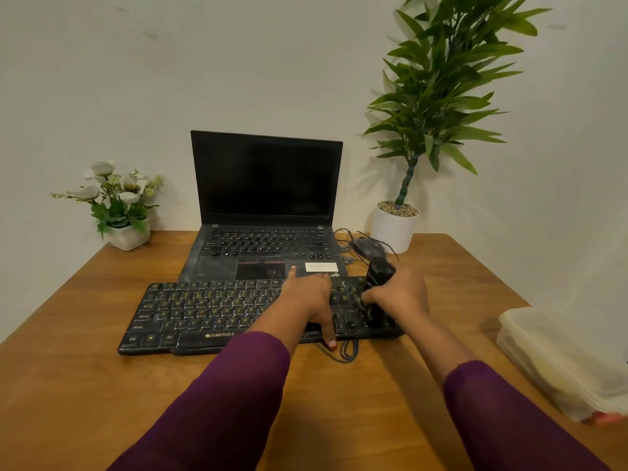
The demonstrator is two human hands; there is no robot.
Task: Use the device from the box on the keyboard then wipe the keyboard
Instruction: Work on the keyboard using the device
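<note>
A black keyboard [204, 311] with yellow letters lies across the wooden table [85, 385], in front of an open laptop. My left hand [311, 300] rests flat on the keyboard's right half, fingers straight, thumb over the front edge. My right hand [401, 294] grips a black handheld device [380, 271] that stands upright, its lower end down on the keys at the keyboard's right end. A translucent plastic box [560, 362] with its lid on sits at the table's right edge.
The dusty black laptop [266, 205] stands behind the keyboard, screen dark. A black mouse [368, 248] with cables lies to its right. A white pot with a tall plant [394, 226] and a small flower pot [127, 232] stand at the back corners. The keyboard cable [346, 351] loops in front.
</note>
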